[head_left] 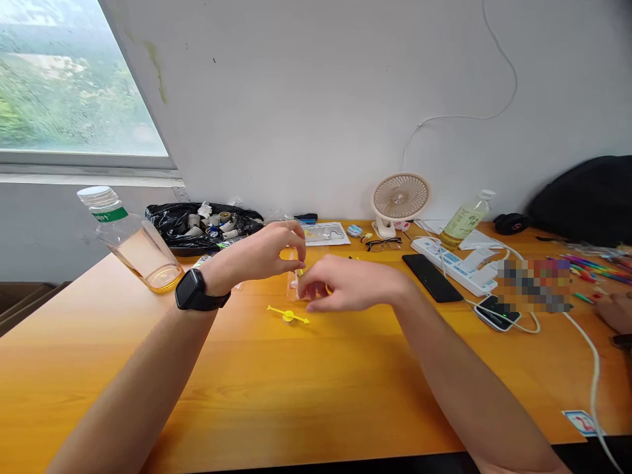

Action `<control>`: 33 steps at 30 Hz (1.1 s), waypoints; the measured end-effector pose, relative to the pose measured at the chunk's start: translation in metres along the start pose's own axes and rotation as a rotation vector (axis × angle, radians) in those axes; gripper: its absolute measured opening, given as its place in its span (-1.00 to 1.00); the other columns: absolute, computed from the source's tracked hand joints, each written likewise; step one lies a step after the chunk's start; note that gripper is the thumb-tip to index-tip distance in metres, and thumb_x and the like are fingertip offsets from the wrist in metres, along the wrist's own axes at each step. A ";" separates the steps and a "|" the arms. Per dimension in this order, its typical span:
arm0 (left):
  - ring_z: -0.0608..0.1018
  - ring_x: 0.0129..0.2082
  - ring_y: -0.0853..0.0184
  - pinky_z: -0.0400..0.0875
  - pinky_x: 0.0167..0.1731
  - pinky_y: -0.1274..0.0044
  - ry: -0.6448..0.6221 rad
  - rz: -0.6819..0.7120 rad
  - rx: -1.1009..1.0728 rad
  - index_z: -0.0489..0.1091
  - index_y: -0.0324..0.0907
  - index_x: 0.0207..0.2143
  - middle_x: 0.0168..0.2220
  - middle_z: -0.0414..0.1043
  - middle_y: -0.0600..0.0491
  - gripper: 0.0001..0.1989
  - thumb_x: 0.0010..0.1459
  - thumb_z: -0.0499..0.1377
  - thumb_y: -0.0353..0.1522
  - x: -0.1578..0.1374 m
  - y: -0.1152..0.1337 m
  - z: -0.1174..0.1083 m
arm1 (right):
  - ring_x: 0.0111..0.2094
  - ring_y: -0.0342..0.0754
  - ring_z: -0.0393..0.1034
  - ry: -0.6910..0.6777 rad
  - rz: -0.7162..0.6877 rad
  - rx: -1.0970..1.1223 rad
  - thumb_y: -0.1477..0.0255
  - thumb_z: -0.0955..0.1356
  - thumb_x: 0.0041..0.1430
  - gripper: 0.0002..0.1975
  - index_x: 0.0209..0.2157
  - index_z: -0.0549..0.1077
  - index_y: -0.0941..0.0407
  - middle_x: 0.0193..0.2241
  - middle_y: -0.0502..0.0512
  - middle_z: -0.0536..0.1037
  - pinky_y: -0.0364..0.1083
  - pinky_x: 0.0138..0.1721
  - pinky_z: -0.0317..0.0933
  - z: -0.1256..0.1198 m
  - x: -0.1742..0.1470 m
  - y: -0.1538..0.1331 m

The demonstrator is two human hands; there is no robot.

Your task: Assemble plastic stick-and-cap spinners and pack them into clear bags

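Note:
My left hand point(264, 253), with a black watch point(191, 289) on its wrist, is over the middle of the table. Its thumb and index finger close in a pinch at the upper edge of a small clear plastic bag point(291, 293). Facing it, my right hand point(348, 283) has bent fingers reaching to the bag, its thumb apart from them; I see nothing held there. Part of the bag and its contents is hidden behind my right fingers. Just in front lies a yellow double-ended arrow pointer point(288, 316) on a small round base.
Left stands a tilted-looking large bottle point(141, 247) beside a black plastic bag point(168, 220) of oddments. Behind are a printed sheet point(326, 233), glasses point(384, 244) and a small fan point(401, 197). To the right lie a phone point(432, 278), a power strip point(457, 266) and cables. Another person's hand point(615, 313) shows at far right.

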State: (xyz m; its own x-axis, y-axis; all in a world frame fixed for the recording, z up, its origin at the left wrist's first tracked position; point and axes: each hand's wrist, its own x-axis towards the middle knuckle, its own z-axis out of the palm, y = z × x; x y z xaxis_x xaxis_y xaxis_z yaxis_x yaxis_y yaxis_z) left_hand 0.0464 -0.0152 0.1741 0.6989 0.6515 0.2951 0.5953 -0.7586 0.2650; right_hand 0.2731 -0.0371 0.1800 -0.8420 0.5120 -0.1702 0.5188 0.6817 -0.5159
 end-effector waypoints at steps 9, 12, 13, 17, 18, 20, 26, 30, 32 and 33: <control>0.57 -0.14 0.24 0.35 -0.20 0.50 -0.069 -0.024 0.010 0.60 -0.11 -0.18 -0.15 0.62 0.02 -0.89 0.26 0.30 -0.32 0.000 -0.013 0.007 | -0.17 0.15 0.54 -0.059 0.114 -0.312 0.42 0.38 0.31 -0.83 -0.17 0.56 0.22 -0.13 0.31 0.62 -0.04 -0.28 0.26 0.073 0.048 -0.010; 0.59 -0.20 0.28 0.36 -0.21 0.51 -0.065 -0.022 0.003 0.62 -0.10 -0.24 -0.20 0.64 0.06 -0.92 0.26 0.30 -0.36 0.002 -0.015 0.007 | -0.24 0.08 0.53 -0.067 0.049 -0.324 0.50 0.34 0.30 -0.91 -0.26 0.51 0.19 -0.18 0.24 0.63 -0.06 -0.35 0.21 0.083 0.056 -0.010; 0.59 -0.21 0.29 0.36 -0.20 0.51 -0.054 -0.015 0.002 0.63 -0.10 -0.24 -0.21 0.65 0.06 -0.92 0.26 0.29 -0.37 0.002 -0.015 0.007 | -0.29 0.04 0.51 -0.100 0.034 -0.287 0.47 0.35 0.30 -0.92 -0.28 0.48 0.17 -0.22 0.20 0.63 -0.08 -0.39 0.18 0.082 0.056 -0.009; 0.59 -0.23 0.28 0.37 -0.16 0.49 0.033 0.010 0.017 0.63 -0.13 -0.22 -0.20 0.63 0.04 -0.91 0.23 0.32 -0.38 0.004 -0.015 0.005 | -0.42 -0.14 0.42 -0.243 -0.093 0.049 0.35 0.44 0.28 -0.82 -0.33 0.41 0.11 -0.40 -0.03 0.56 -0.17 -0.45 0.18 0.052 0.042 -0.008; 0.59 -0.23 0.28 0.37 -0.17 0.49 0.046 0.010 0.019 0.63 -0.14 -0.22 -0.21 0.63 0.03 -0.91 0.22 0.32 -0.39 0.003 -0.014 0.004 | -0.42 -0.15 0.44 -0.262 -0.143 0.168 0.36 0.45 0.28 -0.82 -0.32 0.41 0.11 -0.44 -0.05 0.54 -0.19 -0.44 0.21 0.041 0.035 -0.009; 0.58 -0.26 0.30 0.36 -0.22 0.52 0.049 0.001 0.020 0.62 -0.15 -0.26 -0.23 0.62 0.04 -0.92 0.21 0.30 -0.43 0.003 -0.013 0.002 | -0.39 -0.15 0.51 -0.180 -0.196 0.401 0.35 0.43 0.32 -0.85 -0.26 0.43 0.12 -0.41 -0.03 0.58 -0.19 -0.39 0.32 0.018 0.019 -0.010; 0.55 -0.32 0.33 0.33 -0.26 0.52 0.024 -0.013 0.039 0.63 -0.13 -0.30 -0.26 0.61 0.06 -0.92 0.23 0.30 -0.39 0.002 -0.008 -0.004 | -0.46 -0.11 0.50 0.622 -0.103 0.470 0.20 0.50 0.25 -0.71 -0.31 0.48 0.14 -0.44 0.04 0.59 -0.14 -0.42 0.36 -0.023 -0.012 0.004; 0.56 -0.30 0.32 0.33 -0.21 0.50 0.021 -0.019 0.045 0.64 -0.11 -0.29 -0.24 0.62 0.07 -0.92 0.23 0.30 -0.41 0.003 -0.008 -0.004 | -0.47 -0.11 0.44 0.742 -0.038 0.289 0.22 0.48 0.27 -0.73 -0.32 0.53 0.15 -0.47 0.03 0.56 -0.14 -0.42 0.27 -0.022 -0.007 0.017; 0.57 -0.28 0.31 0.34 -0.19 0.50 0.023 -0.018 0.038 0.64 -0.11 -0.29 -0.24 0.62 0.07 -0.91 0.23 0.30 -0.41 0.003 -0.008 -0.003 | -0.48 -0.14 0.38 0.676 -0.012 0.157 0.28 0.43 0.32 -0.78 -0.31 0.57 0.15 -0.48 0.01 0.55 -0.14 -0.41 0.19 -0.018 -0.002 0.020; 0.57 -0.28 0.31 0.34 -0.19 0.50 0.024 -0.015 0.033 0.64 -0.11 -0.29 -0.24 0.62 0.07 -0.91 0.23 0.30 -0.41 0.003 -0.008 -0.003 | -0.49 -0.16 0.35 0.652 0.001 0.089 0.31 0.42 0.33 -0.79 -0.31 0.58 0.15 -0.47 0.01 0.55 -0.14 -0.41 0.15 -0.016 0.001 0.020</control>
State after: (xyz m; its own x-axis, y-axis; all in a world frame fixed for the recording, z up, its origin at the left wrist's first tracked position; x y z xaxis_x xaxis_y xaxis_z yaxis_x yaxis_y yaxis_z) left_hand 0.0427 -0.0067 0.1752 0.6799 0.6629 0.3135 0.6188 -0.7481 0.2398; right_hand 0.2856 -0.0143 0.1830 -0.5647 0.7434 0.3584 0.4818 0.6495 -0.5883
